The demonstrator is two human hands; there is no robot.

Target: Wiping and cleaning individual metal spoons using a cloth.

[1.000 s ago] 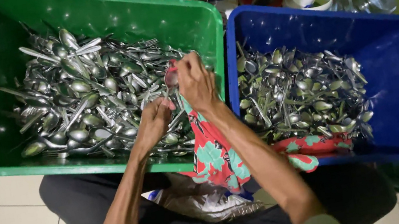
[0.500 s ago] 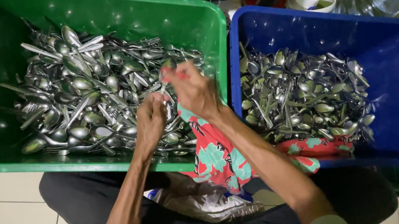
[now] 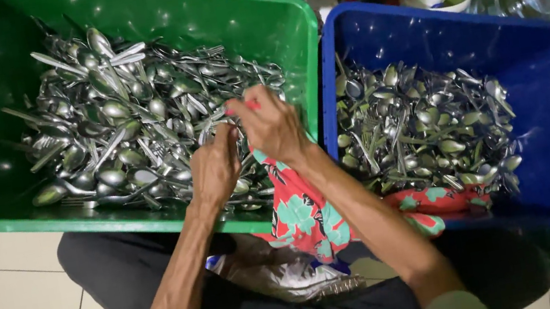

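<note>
Head view: left hand and right hand, fingers pinched together on a red floral cloth, over the green crate's near edge. The cloth is soft, light; the spoons look stiff, slippery, best gripped mid-handle.

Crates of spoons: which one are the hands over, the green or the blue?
The green crate, on the left. Both the left hand and right hand are above its spoon pile; the blue crate sits beside them, untouched.
</note>
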